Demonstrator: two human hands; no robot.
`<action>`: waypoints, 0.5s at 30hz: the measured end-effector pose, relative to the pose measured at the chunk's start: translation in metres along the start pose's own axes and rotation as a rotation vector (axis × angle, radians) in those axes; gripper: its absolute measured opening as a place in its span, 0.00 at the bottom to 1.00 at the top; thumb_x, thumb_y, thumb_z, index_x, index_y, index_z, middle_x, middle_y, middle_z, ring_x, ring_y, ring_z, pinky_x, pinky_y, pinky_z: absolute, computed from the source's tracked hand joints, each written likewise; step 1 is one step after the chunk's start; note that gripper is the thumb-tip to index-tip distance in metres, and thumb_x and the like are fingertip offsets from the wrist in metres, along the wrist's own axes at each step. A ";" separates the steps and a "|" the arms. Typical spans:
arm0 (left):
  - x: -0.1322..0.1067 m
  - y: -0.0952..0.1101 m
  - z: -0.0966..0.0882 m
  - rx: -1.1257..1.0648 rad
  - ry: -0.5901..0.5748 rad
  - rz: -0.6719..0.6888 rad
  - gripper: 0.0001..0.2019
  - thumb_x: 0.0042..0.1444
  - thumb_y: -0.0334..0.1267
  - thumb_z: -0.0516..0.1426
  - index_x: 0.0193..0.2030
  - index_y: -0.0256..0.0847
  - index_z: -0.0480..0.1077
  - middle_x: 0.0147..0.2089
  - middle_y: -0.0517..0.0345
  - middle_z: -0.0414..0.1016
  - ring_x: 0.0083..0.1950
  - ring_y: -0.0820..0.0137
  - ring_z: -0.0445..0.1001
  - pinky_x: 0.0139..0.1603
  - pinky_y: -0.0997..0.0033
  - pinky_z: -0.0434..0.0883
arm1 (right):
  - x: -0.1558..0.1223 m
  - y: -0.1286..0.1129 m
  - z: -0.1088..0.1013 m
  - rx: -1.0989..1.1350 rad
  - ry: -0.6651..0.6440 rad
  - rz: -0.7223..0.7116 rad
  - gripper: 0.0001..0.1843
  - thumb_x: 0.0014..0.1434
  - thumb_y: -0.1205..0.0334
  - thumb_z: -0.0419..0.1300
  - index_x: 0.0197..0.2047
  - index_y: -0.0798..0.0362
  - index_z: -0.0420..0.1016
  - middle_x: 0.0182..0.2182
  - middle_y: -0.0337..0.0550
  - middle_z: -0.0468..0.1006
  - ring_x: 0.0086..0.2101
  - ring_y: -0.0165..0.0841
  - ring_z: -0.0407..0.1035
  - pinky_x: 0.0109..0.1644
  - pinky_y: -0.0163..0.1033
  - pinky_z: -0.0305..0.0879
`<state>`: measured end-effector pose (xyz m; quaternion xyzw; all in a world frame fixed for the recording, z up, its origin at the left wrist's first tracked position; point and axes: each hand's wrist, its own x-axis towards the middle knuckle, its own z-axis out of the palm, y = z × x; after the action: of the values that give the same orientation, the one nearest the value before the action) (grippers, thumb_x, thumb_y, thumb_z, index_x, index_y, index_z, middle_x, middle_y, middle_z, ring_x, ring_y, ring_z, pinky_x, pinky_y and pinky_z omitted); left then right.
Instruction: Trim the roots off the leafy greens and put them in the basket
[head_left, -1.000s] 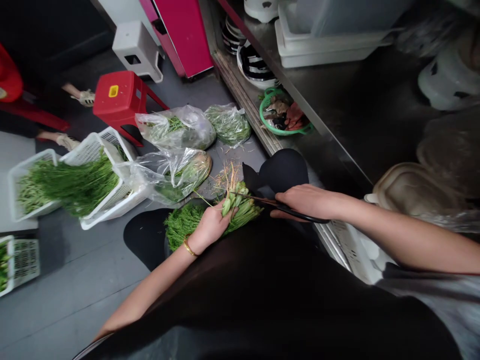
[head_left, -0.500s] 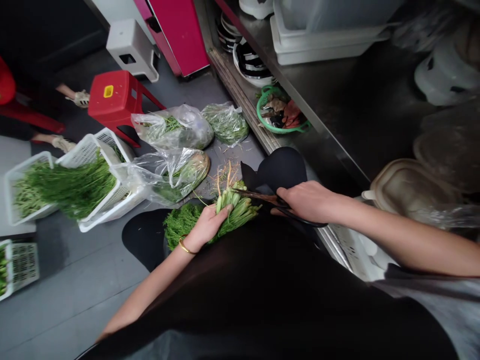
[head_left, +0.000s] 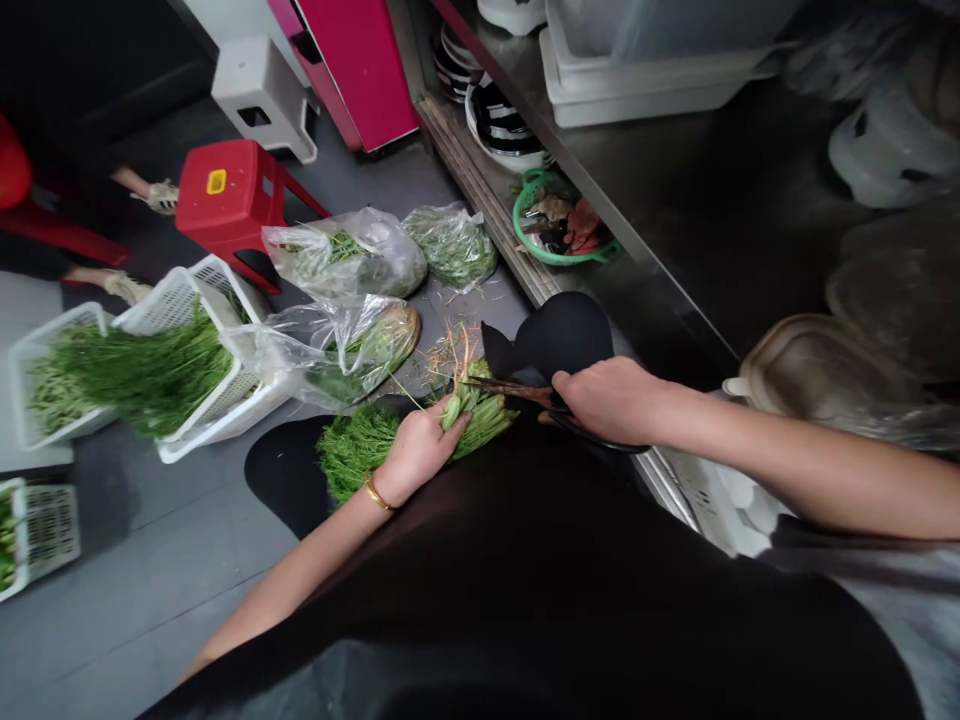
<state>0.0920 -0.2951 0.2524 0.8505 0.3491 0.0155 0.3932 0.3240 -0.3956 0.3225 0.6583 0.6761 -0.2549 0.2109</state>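
Observation:
Between my knees lies a bunch of feathery green herbs (head_left: 358, 450), its pale cut stems pointing right. My left hand (head_left: 421, 445) is closed around a few herb stems with roots (head_left: 463, 350) over this bunch, the roots sticking up away from me. From the right, my right hand (head_left: 611, 400) grips the dark handles of a pair of scissors (head_left: 529, 392). The rusty blades reach left to the held stems, just below the roots. Whether the blades are fully closed on the stems I cannot tell. Loose root trimmings (head_left: 442, 360) lie on the floor beyond.
Plastic bags of greens (head_left: 360, 350) lie on the floor ahead. White baskets (head_left: 217, 400) heaped with greens stand left, near a red stool (head_left: 225, 195). A steel shelf (head_left: 652, 260) runs along the right, with a green colander (head_left: 529, 225) beneath. Another person's shoes (head_left: 127, 287) show far left.
My left hand has shifted slightly right with the stems, bringing the roots closer over the scissor blades. My right hand has barely moved.

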 end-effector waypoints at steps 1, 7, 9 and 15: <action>0.000 0.000 0.000 0.013 -0.006 -0.005 0.11 0.59 0.42 0.52 0.39 0.40 0.73 0.32 0.56 0.77 0.31 0.69 0.73 0.37 0.74 0.66 | 0.001 -0.001 0.000 0.001 0.002 -0.002 0.19 0.63 0.54 0.46 0.45 0.59 0.69 0.29 0.57 0.79 0.34 0.47 0.75 0.31 0.43 0.61; 0.000 0.001 -0.001 0.096 -0.042 -0.011 0.12 0.60 0.42 0.51 0.43 0.39 0.72 0.35 0.53 0.78 0.31 0.68 0.73 0.37 0.72 0.67 | 0.001 0.001 0.002 -0.042 0.058 -0.010 0.15 0.59 0.57 0.50 0.43 0.56 0.70 0.28 0.53 0.79 0.33 0.48 0.75 0.28 0.41 0.59; 0.000 0.000 -0.001 0.097 -0.044 -0.014 0.12 0.60 0.42 0.51 0.42 0.38 0.72 0.34 0.53 0.77 0.30 0.69 0.73 0.36 0.72 0.67 | 0.001 0.001 0.004 -0.081 0.090 -0.028 0.17 0.60 0.55 0.51 0.45 0.58 0.68 0.29 0.53 0.79 0.32 0.48 0.75 0.27 0.40 0.59; -0.002 -0.001 -0.003 0.036 -0.114 0.038 0.13 0.60 0.42 0.51 0.42 0.39 0.72 0.37 0.54 0.78 0.34 0.68 0.74 0.38 0.72 0.67 | 0.002 -0.001 0.009 -0.052 0.056 -0.091 0.28 0.62 0.41 0.45 0.45 0.60 0.67 0.29 0.53 0.79 0.32 0.47 0.75 0.27 0.39 0.57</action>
<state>0.0889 -0.2939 0.2542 0.8632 0.3104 -0.0316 0.3968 0.3227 -0.3998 0.3146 0.6281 0.7175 -0.2279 0.1971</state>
